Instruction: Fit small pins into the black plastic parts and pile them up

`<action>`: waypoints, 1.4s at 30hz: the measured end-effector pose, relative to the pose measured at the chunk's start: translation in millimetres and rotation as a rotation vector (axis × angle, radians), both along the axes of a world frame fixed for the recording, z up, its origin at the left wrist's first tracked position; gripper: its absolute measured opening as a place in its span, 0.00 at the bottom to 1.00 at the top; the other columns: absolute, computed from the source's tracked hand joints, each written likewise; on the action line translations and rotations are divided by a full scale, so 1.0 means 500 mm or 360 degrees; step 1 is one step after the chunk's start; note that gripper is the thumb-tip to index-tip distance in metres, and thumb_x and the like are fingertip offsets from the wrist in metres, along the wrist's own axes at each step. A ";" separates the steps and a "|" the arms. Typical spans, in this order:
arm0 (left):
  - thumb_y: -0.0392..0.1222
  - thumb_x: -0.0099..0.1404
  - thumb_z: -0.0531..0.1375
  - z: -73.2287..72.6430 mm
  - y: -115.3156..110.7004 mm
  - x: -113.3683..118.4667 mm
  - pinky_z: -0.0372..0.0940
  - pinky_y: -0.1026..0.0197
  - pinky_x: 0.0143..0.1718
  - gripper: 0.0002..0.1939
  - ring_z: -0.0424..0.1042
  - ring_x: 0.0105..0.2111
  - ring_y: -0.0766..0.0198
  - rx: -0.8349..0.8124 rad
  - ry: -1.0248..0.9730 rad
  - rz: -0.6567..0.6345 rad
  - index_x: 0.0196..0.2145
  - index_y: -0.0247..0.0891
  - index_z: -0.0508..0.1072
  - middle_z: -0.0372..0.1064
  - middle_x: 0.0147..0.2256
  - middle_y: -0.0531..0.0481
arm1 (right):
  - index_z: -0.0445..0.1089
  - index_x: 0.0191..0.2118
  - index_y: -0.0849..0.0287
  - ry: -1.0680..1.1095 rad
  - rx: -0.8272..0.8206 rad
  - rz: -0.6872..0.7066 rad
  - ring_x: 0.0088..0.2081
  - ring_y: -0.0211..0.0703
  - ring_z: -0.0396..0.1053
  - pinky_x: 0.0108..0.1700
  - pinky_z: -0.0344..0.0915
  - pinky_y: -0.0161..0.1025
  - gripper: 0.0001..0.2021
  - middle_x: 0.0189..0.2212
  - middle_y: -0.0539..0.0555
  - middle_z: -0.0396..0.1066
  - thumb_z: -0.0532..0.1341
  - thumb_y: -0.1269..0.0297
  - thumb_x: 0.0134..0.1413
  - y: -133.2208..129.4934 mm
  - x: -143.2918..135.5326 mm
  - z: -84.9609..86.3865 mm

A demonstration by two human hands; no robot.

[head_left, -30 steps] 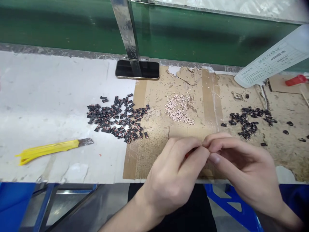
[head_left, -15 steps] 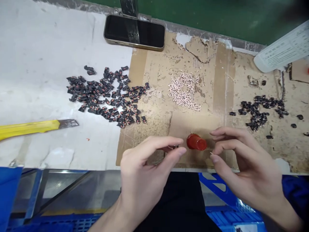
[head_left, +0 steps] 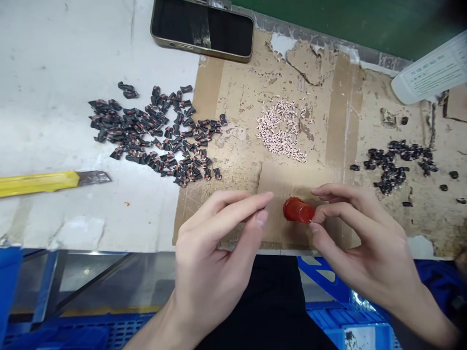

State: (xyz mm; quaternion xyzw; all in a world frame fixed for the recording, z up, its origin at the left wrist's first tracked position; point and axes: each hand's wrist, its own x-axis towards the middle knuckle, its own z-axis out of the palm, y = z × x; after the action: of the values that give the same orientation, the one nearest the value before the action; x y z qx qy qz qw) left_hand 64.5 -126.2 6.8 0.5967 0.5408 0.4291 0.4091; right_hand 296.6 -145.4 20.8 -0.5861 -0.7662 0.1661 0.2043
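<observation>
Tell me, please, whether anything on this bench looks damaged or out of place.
Yes: the cardboard is torn and peeling near the phone, and the yellow cutter lies with its blade exposed.

From here I see a glossy red, tapered plastic cap point(head_left: 299, 210) on brown cardboard point(head_left: 272, 182), its wider end to the left; I cannot tell whether it stands or lies. A tiny, thin, pale sliver point(head_left: 311, 221) is pinched at its narrow end, and a small dark piece point(head_left: 263, 209) is mostly hidden by fingertips point(head_left: 261, 217)

Blue plastic crates point(head_left: 346, 325) sit below the worktable point(head_left: 47, 121).
</observation>
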 end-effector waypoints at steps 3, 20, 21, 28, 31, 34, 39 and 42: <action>0.29 0.72 0.64 0.000 -0.002 0.001 0.78 0.70 0.47 0.15 0.81 0.39 0.71 -0.0029 -0.0033 -0.0003 0.49 0.47 0.83 0.80 0.44 0.57 | 0.71 0.39 0.53 0.0023 -0.0010 -0.0007 0.51 0.53 0.75 0.54 0.71 0.49 0.07 0.52 0.58 0.73 0.66 0.72 0.59 -0.001 0.000 0.003; 0.23 0.69 0.63 0.017 0.032 0.048 0.74 0.78 0.32 0.15 0.77 0.25 0.75 -0.1345 -0.1410 -0.0568 0.35 0.39 0.86 0.79 0.26 0.55 | 0.72 0.37 0.52 0.1026 -0.0564 -0.0059 0.39 0.43 0.80 0.40 0.81 0.37 0.07 0.43 0.52 0.76 0.66 0.72 0.63 0.005 -0.018 0.054; 0.23 0.69 0.63 0.018 0.032 0.049 0.74 0.78 0.32 0.15 0.77 0.25 0.75 -0.1359 -0.1416 -0.0567 0.35 0.38 0.86 0.79 0.26 0.55 | 0.72 0.37 0.52 0.1018 -0.0562 -0.0045 0.39 0.43 0.79 0.40 0.81 0.37 0.07 0.43 0.53 0.76 0.66 0.73 0.63 0.007 -0.018 0.054; 0.28 0.69 0.67 0.029 0.038 0.045 0.73 0.77 0.31 0.08 0.75 0.26 0.75 -0.1539 -0.1467 -0.0546 0.34 0.35 0.85 0.78 0.26 0.54 | 0.73 0.37 0.54 0.1043 -0.0560 0.0040 0.37 0.40 0.78 0.38 0.80 0.35 0.07 0.41 0.53 0.75 0.65 0.74 0.63 0.016 -0.022 0.055; 0.29 0.71 0.67 0.030 0.038 0.041 0.72 0.78 0.32 0.07 0.75 0.26 0.76 -0.1578 -0.1493 -0.0548 0.35 0.34 0.85 0.79 0.27 0.55 | 0.72 0.38 0.54 0.1041 -0.0568 0.0078 0.37 0.37 0.78 0.39 0.80 0.33 0.06 0.42 0.52 0.74 0.65 0.74 0.63 0.014 -0.021 0.053; 0.29 0.71 0.67 0.028 0.036 0.039 0.72 0.78 0.32 0.07 0.75 0.26 0.77 -0.1589 -0.1495 -0.0554 0.35 0.34 0.85 0.79 0.27 0.55 | 0.71 0.38 0.54 0.0975 -0.0532 0.0098 0.38 0.36 0.77 0.40 0.78 0.31 0.06 0.42 0.51 0.74 0.65 0.74 0.62 0.014 -0.020 0.052; 0.30 0.71 0.67 0.028 0.037 0.034 0.72 0.79 0.32 0.07 0.74 0.27 0.77 -0.1544 -0.1404 -0.0565 0.35 0.35 0.86 0.78 0.28 0.55 | 0.72 0.37 0.54 0.0799 -0.0488 0.0168 0.40 0.35 0.77 0.43 0.76 0.29 0.07 0.42 0.50 0.75 0.66 0.74 0.61 0.020 -0.013 0.057; 0.29 0.70 0.67 0.035 0.039 0.032 0.70 0.81 0.32 0.08 0.74 0.27 0.78 -0.1481 -0.1290 -0.0538 0.34 0.36 0.86 0.79 0.28 0.55 | 0.73 0.39 0.53 0.0664 -0.0442 0.0233 0.44 0.36 0.78 0.46 0.76 0.28 0.06 0.43 0.50 0.76 0.67 0.72 0.62 0.026 -0.009 0.061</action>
State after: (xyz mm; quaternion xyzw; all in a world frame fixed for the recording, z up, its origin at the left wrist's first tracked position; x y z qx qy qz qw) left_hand 80.4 -106.9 24.3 0.2241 0.3713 0.2707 0.8594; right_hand 292.4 -132.6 51.6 -0.5046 -0.7178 0.4012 0.2629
